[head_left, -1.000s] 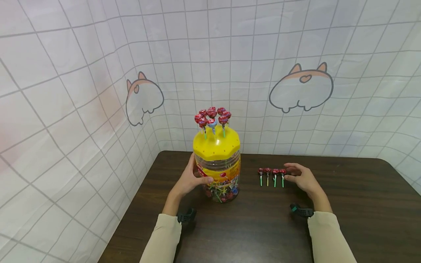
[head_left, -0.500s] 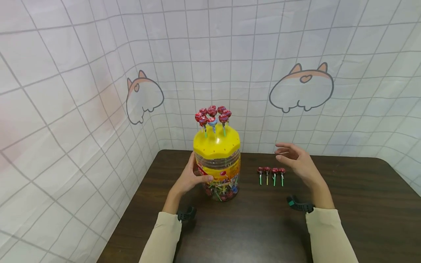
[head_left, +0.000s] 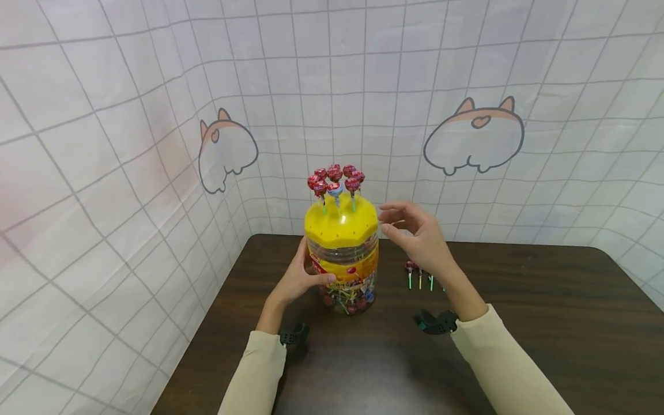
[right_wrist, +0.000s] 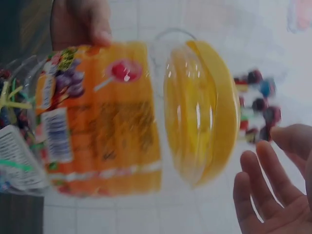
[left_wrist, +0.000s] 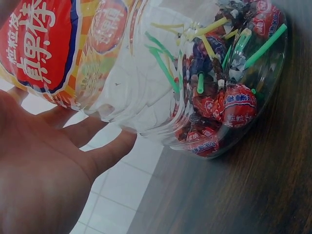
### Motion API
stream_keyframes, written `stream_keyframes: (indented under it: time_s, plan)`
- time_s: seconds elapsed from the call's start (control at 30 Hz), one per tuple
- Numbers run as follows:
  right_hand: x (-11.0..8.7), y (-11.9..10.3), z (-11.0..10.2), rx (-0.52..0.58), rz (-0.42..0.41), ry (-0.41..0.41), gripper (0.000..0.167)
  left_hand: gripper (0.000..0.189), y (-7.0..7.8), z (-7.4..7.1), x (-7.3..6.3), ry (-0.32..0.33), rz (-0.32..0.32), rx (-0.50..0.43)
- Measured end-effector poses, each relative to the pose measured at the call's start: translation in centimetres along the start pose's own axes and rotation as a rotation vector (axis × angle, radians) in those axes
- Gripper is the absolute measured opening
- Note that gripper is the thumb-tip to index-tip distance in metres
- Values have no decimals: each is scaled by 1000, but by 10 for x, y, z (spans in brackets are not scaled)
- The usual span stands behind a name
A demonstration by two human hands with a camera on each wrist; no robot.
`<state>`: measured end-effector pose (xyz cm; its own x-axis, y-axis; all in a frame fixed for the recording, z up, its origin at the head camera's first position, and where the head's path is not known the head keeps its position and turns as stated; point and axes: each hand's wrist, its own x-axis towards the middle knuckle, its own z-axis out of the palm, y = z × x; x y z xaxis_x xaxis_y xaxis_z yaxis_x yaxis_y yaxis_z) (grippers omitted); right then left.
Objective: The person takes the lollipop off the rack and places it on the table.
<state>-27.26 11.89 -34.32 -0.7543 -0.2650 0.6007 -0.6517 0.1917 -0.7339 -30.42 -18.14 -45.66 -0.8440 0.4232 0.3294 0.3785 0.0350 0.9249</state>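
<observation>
A clear plastic candy jar (head_left: 358, 268) with a yellow lid (head_left: 339, 227) stands upright on the table. Several wrapped lollipops (head_left: 334, 173), mostly red and one blue, stick up from holes in the lid. My left hand (head_left: 293, 282) grips the jar from its left side, thumb across the front label. In the left wrist view, loose lollipops (left_wrist: 239, 107) lie at the jar's bottom. My right hand (head_left: 417, 236) is beside the lid's right edge, fingers loosely bent. Nothing shows between the fingers of the right hand (right_wrist: 273, 195) in the right wrist view.
To the jar's right, a short row of red lollipops (head_left: 410, 276) lies on the dark wooden table (head_left: 363, 369), partly hidden behind my right hand and wrist. A white gridded cloth (head_left: 384, 115) with cartoon prints hangs behind and along the left.
My right hand has risen from beside the row of lollipops and moved left to the lid's edge. The row stays on the table. My left hand keeps its grip on the jar.
</observation>
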Motion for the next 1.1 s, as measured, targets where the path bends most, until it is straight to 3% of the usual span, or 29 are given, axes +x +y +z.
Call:
stream_keyframes:
  time_s: [0.23, 0.4, 0.83, 1.1]
  plan:
    - [35, -17, 20, -5, -16, 9, 38, 103, 0, -3, -1, 9, -15, -1]
    - [49, -20, 29, -18, -12, 21, 40, 103, 0, -4, -1, 4, -18, -5]
    - [56, -27, 38, -104, -58, 81, 39, 103, -1, 0, 0, 10, -16, 0]
    - [59, -33, 37, -75, -94, 130, 40, 103, -1, 1, 0, 18, -24, 16]
